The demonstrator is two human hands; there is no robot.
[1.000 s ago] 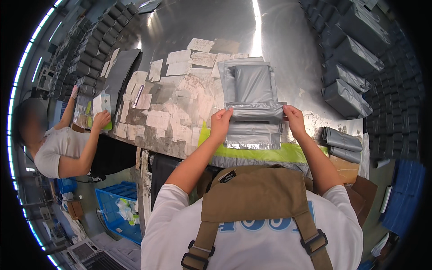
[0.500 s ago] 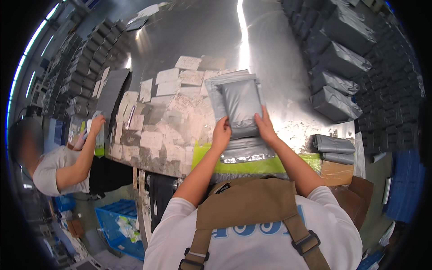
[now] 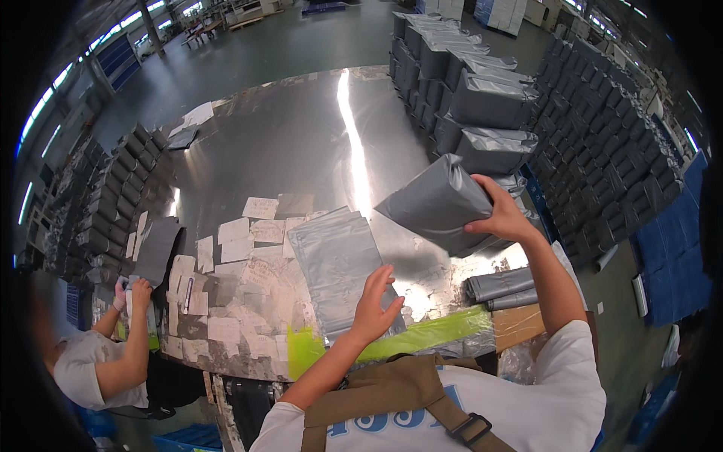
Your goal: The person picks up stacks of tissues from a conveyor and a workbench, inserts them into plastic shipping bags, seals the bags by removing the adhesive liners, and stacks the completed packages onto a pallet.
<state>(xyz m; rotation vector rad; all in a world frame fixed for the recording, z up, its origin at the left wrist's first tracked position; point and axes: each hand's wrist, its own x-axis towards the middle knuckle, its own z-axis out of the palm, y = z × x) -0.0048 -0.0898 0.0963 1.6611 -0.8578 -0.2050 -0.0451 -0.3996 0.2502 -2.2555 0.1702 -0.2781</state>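
My right hand (image 3: pixel 503 217) is closed on the edge of a filled grey plastic package (image 3: pixel 437 202). It holds the package tilted above the table, close to the stack of similar grey packages (image 3: pixel 493 98) on the right. My left hand (image 3: pixel 373 310) is open, fingers and thumb apart, over the lower right part of some flat grey plastic mailer bags (image 3: pixel 335 256). Whether its fingertips touch the bags I cannot tell.
Paper labels cover the metal table (image 3: pixel 279 128) to the left, with a pen (image 3: pixel 188 294) among them. Green tape (image 3: pixel 429 331) runs along the near edge. Rolled grey bags (image 3: pixel 501 286) lie near right. At far left a co-worker (image 3: pixel 113 361) handles something.
My right hand has lifted the filled package off the flat bags and carried it right. My left hand has let go of it. The view has tilted up and turned right.
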